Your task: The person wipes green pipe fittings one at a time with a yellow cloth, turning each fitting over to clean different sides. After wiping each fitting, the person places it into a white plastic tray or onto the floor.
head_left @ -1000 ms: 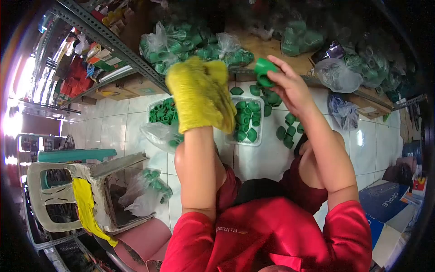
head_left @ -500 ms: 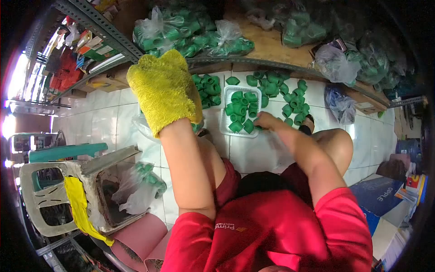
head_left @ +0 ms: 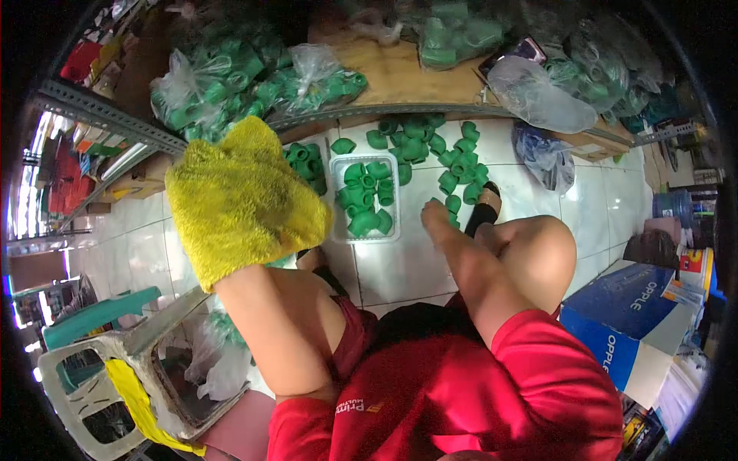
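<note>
A fluffy yellow cloth mitt (head_left: 242,203) covers my left hand, hiding its fingers, to the left of the white plastic basket (head_left: 377,240). Several green pipe elbows (head_left: 365,188) lie in that basket. My right hand (head_left: 436,217) is low over the floor on the basket's right side, its fingers curled closed; what they hold, if anything, is hidden. Right beside it is a green elbow (head_left: 453,203), part of a loose group of elbows (head_left: 463,164) on the tiles. Another batch of green elbows (head_left: 305,164) sits left of the basket, partly behind the mitt.
Clear bags of green fittings (head_left: 223,84) rest on a metal-edged shelf (head_left: 369,105) ahead. A bluish plastic bag (head_left: 544,160) lies on the floor at right, near a blue-and-white box (head_left: 615,315). At left is a worn plastic chair (head_left: 92,392) with a yellow cloth (head_left: 138,403).
My right hand has moved away from the basket's lower right corner toward the loose elbows. My left hand in the mitt has come lower and nearer my body. The view has turned right.
</note>
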`<state>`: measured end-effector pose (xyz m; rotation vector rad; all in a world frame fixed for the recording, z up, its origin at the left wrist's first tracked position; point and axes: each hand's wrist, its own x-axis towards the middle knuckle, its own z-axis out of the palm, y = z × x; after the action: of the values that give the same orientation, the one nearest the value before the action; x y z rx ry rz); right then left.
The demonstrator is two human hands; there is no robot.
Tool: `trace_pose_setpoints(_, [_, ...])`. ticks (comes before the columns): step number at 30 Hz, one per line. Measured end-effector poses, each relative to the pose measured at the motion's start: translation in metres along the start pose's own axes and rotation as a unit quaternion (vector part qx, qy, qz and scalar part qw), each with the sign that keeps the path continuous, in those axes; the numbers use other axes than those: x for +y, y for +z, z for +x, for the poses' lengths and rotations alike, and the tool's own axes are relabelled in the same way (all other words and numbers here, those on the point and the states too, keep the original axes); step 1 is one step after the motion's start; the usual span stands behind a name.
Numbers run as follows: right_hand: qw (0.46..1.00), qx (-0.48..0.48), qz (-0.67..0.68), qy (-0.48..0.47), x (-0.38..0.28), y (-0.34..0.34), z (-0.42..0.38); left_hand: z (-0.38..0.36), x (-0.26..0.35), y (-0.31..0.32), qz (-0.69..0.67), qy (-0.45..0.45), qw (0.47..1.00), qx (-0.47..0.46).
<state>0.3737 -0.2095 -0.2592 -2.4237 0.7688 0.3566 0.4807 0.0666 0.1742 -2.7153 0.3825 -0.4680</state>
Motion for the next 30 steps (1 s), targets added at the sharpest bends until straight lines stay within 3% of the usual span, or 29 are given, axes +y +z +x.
trace_pose_setpoints(1, [1.000,0.001,0.000,0.002,0.006,-0.011,0.008,0.001,0.000,0.003,-0.002,0.003,1.000,0.000])
trace_pose_setpoints(3, [0.973,0.023,-0.205,-0.099,0.013,-0.043,0.022,0.003,0.002,0.007,-0.004,0.008,1.000,-0.002])
trace_pose_setpoints(5, [0.987,0.147,-0.061,-0.019,0.019,-0.067,0.028,-0.002,0.006,0.009,-0.005,0.013,1.000,-0.006])
trace_pose_setpoints(7, [0.966,0.189,0.098,0.146,0.017,-0.091,0.024,-0.002,0.004,0.016,-0.003,0.022,1.000,-0.016])
trace_pose_setpoints(8, [0.975,0.158,-0.024,0.152,-0.003,-0.124,0.004,-0.003,0.005,0.018,-0.002,0.026,0.999,-0.021])
trace_pose_setpoints(11, [0.970,0.172,0.057,0.163,0.062,-0.081,0.038,-0.002,0.001,0.027,-0.001,0.033,0.999,-0.030])
trace_pose_setpoints(13, [0.970,0.181,-0.042,0.154,0.131,0.001,0.051,-0.004,0.004,0.029,0.000,0.036,0.999,-0.034])
trace_pose_setpoints(17, [0.979,0.081,-0.029,0.186,0.072,-0.012,0.004,-0.004,0.005,0.033,0.001,0.044,0.998,-0.039])
trace_pose_setpoints(19, [0.929,0.124,0.217,0.273,0.053,-0.009,-0.005,-0.006,0.007,0.032,0.001,0.048,0.998,-0.039])
trace_pose_setpoints(20, [0.929,0.125,0.217,0.273,0.048,-0.008,-0.004,-0.004,0.006,0.034,0.001,0.049,0.998,-0.039])
trace_pose_setpoints(23, [0.819,-0.036,0.527,0.223,0.041,-0.009,0.001,-0.006,0.005,0.035,-0.001,0.056,0.998,-0.039])
trace_pose_setpoints(24, [0.819,-0.034,0.528,0.222,0.042,-0.011,0.003,-0.007,0.006,0.035,-0.003,0.058,0.998,-0.037])
trace_pose_setpoints(27, [0.746,0.001,0.604,0.281,0.059,-0.005,0.012,-0.007,0.008,0.035,-0.009,0.066,0.997,-0.032])
trace_pose_setpoints(28, [0.745,0.003,0.605,0.280,0.072,0.003,0.023,-0.013,0.011,0.031,-0.010,0.067,0.997,-0.030])
trace_pose_setpoints(30, [0.850,0.218,0.352,0.325,0.135,0.049,0.060,-0.006,0.004,0.038,-0.012,0.070,0.997,-0.026])
